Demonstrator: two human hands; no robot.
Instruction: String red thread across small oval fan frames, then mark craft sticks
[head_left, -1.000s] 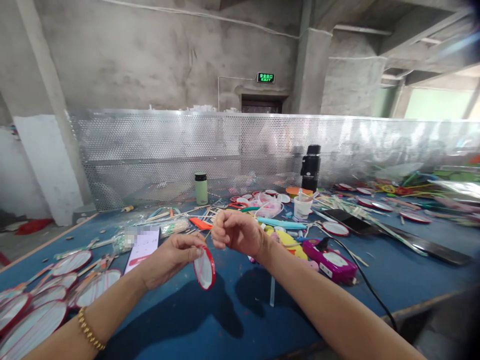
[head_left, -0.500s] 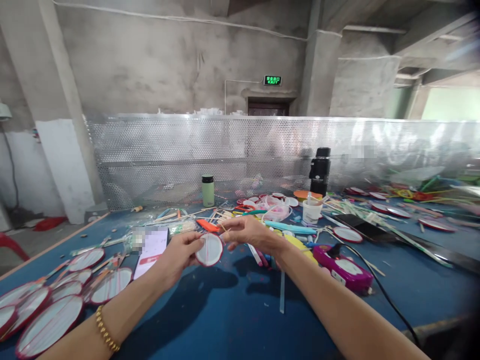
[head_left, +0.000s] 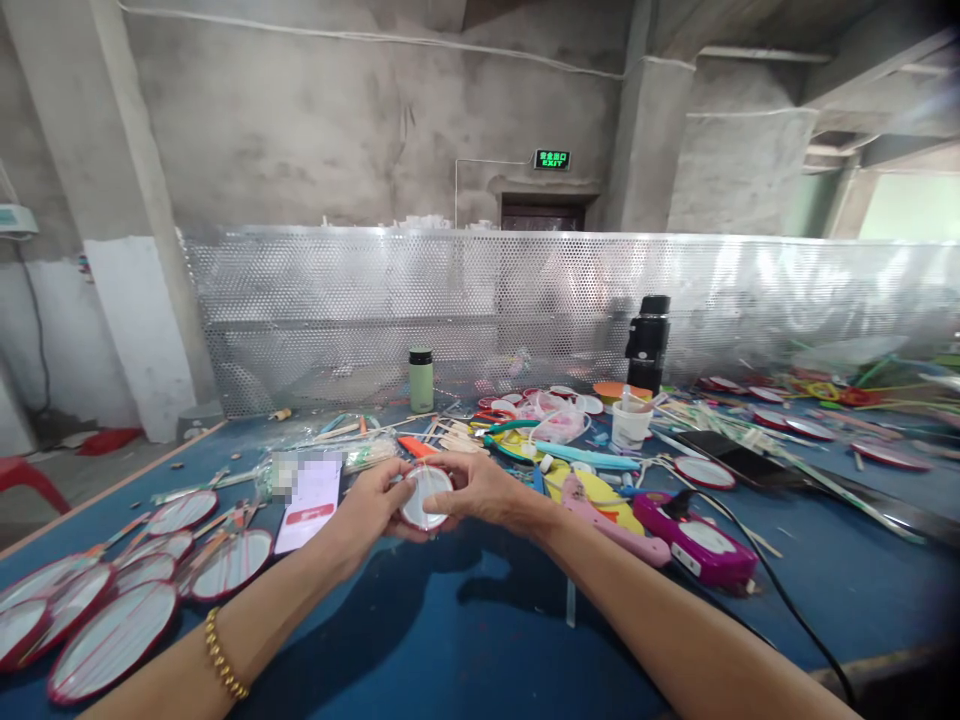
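Observation:
A small round white disc with a dark red rim [head_left: 426, 499] is held up over the blue table. My left hand [head_left: 380, 500] grips its left edge, thumb on the face and fingers behind. From the other side my right hand [head_left: 480, 488] closes on it, thumb laid across the face. Part of the rim is hidden by my fingers. A pink hot glue gun [head_left: 619, 530] lies just right of my right forearm, partly behind it. Left of my hands is a lit phone [head_left: 309, 505].
Several larger red-rimmed white discs [head_left: 112, 640] overlap at the left. A purple power strip [head_left: 705, 545] with a black cable lies at the right. Farther back stand a green tumbler [head_left: 421, 382], a white cup [head_left: 630, 425] and a black flask [head_left: 649, 345], before a perforated metal screen [head_left: 337, 310].
My right hand has come from the disc's upper right edge to a grip on it, with the thumb over its face. The pink glue gun has come into sight by my right forearm.

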